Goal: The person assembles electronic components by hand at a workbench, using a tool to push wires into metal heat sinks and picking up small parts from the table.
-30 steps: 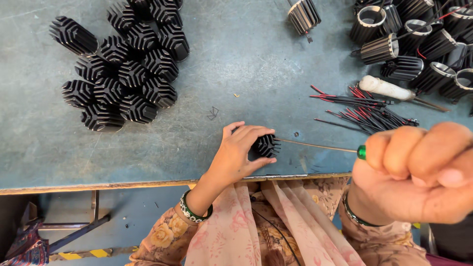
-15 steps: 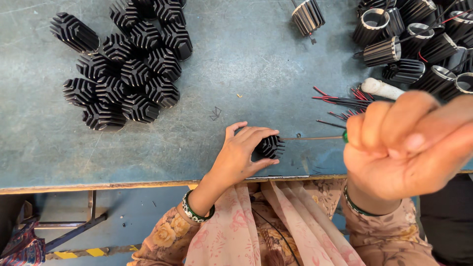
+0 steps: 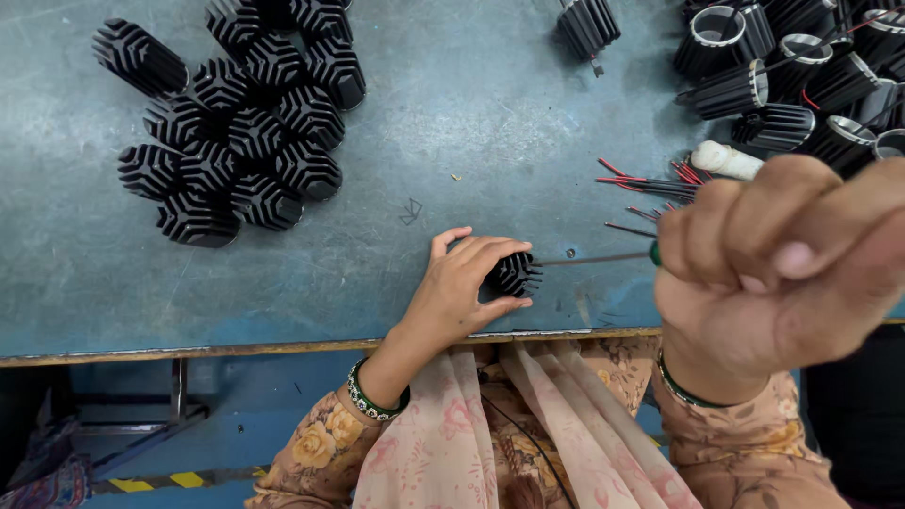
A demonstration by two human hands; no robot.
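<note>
The right hand rose closer to the camera and drifted left, so it filled more of the view and hid more of the red and black wires. The screwdriver it gripped showed a shorter stretch of shaft. The left hand shifted slightly on the black finned part.

- you're at a small assembly workshop bench: a worn, scratched blue-grey metal worktop
- batches of identical black finned heat sinks sit grouped (more with metal rings at the far right)
- loose red and black wires lie alongside
</note>
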